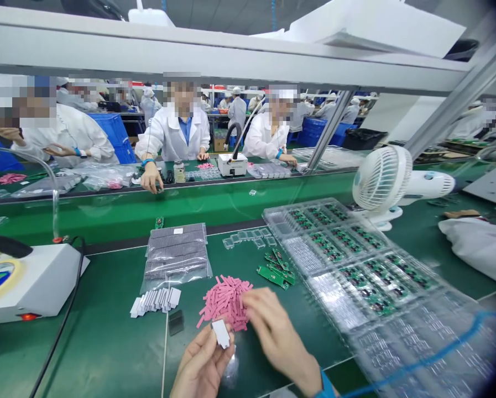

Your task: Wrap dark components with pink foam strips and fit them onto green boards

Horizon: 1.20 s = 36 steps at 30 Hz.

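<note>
The left hand holds a white strip; the right hand is nearer the pink pile, its grip unclear.

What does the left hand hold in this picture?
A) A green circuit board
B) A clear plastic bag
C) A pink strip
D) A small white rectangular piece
D. The left hand has the small white rectangular piece on its fingers, just beside the pile of pink strips.
</note>
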Available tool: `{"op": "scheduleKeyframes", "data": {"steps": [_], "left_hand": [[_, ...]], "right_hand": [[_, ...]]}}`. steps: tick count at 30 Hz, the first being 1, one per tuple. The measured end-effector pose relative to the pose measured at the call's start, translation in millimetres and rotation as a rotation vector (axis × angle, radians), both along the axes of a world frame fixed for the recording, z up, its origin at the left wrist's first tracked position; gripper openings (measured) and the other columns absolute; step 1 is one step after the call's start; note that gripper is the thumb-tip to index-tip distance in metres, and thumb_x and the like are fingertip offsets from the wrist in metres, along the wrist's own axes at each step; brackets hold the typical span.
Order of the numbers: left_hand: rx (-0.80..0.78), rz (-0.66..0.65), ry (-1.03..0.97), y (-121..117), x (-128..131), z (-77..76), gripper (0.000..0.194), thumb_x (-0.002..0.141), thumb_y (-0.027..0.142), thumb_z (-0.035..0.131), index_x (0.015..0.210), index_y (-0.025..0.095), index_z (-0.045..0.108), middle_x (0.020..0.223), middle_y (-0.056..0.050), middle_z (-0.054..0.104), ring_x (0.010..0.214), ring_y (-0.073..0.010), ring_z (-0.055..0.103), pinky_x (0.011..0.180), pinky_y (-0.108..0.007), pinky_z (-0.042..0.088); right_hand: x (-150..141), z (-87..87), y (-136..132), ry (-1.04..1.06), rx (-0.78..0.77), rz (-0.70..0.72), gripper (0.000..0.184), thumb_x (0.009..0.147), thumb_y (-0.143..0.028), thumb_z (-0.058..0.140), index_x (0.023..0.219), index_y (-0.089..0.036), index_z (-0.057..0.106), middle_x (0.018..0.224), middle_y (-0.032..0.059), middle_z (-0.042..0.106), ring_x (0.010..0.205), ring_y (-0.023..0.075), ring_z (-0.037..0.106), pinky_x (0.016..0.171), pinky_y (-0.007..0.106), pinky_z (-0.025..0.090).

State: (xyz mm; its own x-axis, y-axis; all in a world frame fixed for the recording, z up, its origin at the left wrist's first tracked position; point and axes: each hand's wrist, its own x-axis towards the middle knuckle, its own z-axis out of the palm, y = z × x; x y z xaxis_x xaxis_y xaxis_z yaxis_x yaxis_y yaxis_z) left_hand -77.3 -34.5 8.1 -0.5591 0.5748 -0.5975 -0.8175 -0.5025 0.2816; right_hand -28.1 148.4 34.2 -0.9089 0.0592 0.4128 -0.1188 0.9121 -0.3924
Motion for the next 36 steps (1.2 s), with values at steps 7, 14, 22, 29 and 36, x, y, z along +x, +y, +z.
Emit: {"op": "scheduleKeyframes", "data": {"steps": [7, 14, 22, 29, 36], "left_hand": [[-0.056, 0.093, -0.165, -5, -15, 11.0, 0.015, 0.087, 0.005, 0.057, 0.095, 0.007, 0.069, 0.096, -0.015, 0.071, 0.092, -0.0206, 0.071, 0.081, -0.029, 0.060], [-0.042, 0.099, -0.226, -2, -20, 16.6, 0.016, 0.086, 0.003, 0.057, 0.098, 0.004, 0.067, 0.102, -0.019, 0.070, 0.094, -0.0232, 0.070, 0.081, -0.032, 0.060], [0.042, 0.070, -0.080, 0, -21, 10.9, 0.017, 0.083, 0.005, 0.064, 0.095, 0.012, 0.074, 0.110, -0.013, 0.071, 0.099, -0.0191, 0.068, 0.091, -0.030, 0.056], [0.063, 0.004, 0.084, -3, -16, 0.9, 0.044, 0.060, 0.019, 0.088, 0.102, 0.018, 0.075, 0.104, -0.011, 0.072, 0.094, -0.0185, 0.068, 0.087, -0.026, 0.055], [0.084, 0.016, 0.135, -7, -12, -10.7, 0.038, 0.068, 0.019, 0.083, 0.105, 0.021, 0.075, 0.102, -0.010, 0.072, 0.093, -0.0169, 0.068, 0.088, -0.026, 0.054]], "right_hand": [[-16, -34.6, 82, -0.041, 0.176, -0.284, 0.033, 0.099, -0.029, 0.039, 0.095, -0.012, 0.068, 0.101, 0.0114, 0.060, 0.092, 0.0179, 0.048, 0.074, 0.030, 0.034], [-15, -25.5, 66, -0.033, -0.037, -0.339, 0.038, 0.101, -0.036, 0.034, 0.098, -0.013, 0.063, 0.103, 0.0107, 0.064, 0.093, 0.0167, 0.057, 0.081, 0.030, 0.039], [-2, -5.6, -39, -0.487, -1.515, -0.015, 0.048, 0.089, -0.058, 0.056, 0.091, -0.011, 0.042, 0.069, 0.0011, 0.059, 0.042, 0.0029, 0.049, 0.043, 0.013, 0.036], [3, -13.0, -69, -0.661, -1.786, 0.033, 0.054, 0.083, -0.063, 0.060, 0.080, -0.013, 0.038, 0.048, -0.0034, 0.049, 0.032, 0.0009, 0.036, 0.033, 0.009, 0.027], [4, -14.7, -68, -0.665, -1.830, 0.028, 0.056, 0.080, -0.064, 0.063, 0.078, -0.013, 0.038, 0.046, -0.0034, 0.049, 0.031, 0.0013, 0.036, 0.032, 0.009, 0.025]]}}
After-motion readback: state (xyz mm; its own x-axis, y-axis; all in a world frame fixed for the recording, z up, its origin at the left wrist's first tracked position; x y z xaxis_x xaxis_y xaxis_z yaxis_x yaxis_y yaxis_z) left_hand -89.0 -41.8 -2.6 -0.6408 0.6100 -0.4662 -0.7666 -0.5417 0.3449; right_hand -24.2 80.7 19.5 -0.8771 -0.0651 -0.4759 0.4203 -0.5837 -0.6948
